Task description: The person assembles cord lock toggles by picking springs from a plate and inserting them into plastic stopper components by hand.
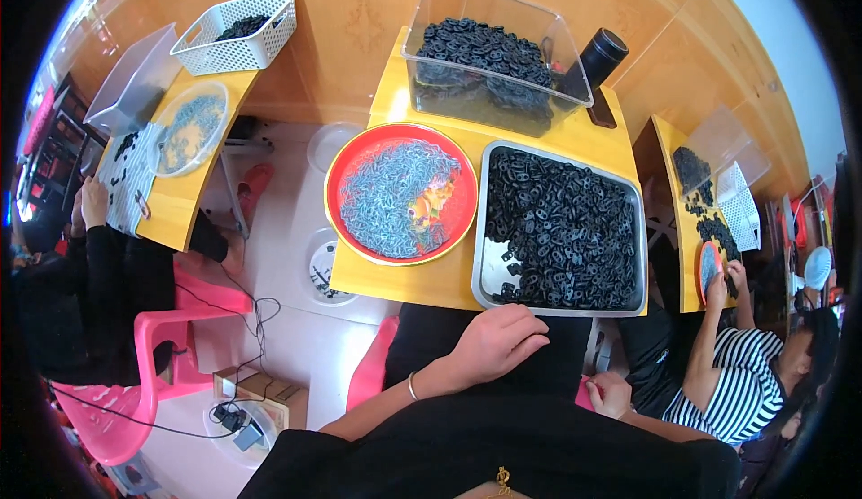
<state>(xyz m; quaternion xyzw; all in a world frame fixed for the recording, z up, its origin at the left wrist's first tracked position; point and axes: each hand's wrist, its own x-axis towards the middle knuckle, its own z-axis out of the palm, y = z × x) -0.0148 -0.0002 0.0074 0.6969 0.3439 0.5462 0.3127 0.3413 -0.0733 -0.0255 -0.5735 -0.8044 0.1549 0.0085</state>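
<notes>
The left hand (pixel 498 342) is bent loosely at the near edge of the metal tray (pixel 493 270), thumb apart from the fingers, with nothing seen in its grasp; whether it touches the rim I cannot tell. The right hand (pixel 611 395) lies low beside the pink stool (pixel 585 395), its fingers partly hidden, so I cannot tell if it holds anything. The black pieces (pixel 575 230) fill most of the tray on the bench (pixel 395 285), right of a red plate (pixel 337 194) of small metal pieces (pixel 386 198). The tray's near side reaches the bench's front edge, so a bump from the left hand or wrist could shove it outward and spill black pieces onto the lap. The plate seems to jut past the bench's left side; pressing that rim might tip it. As plate and tray stand close together, a careless sweep could mix their contents. Behind them, a tall dark bottle (pixel 604 55) beside the clear tub (pixel 449 109) could topple if the tub were pushed sideways.
</notes>
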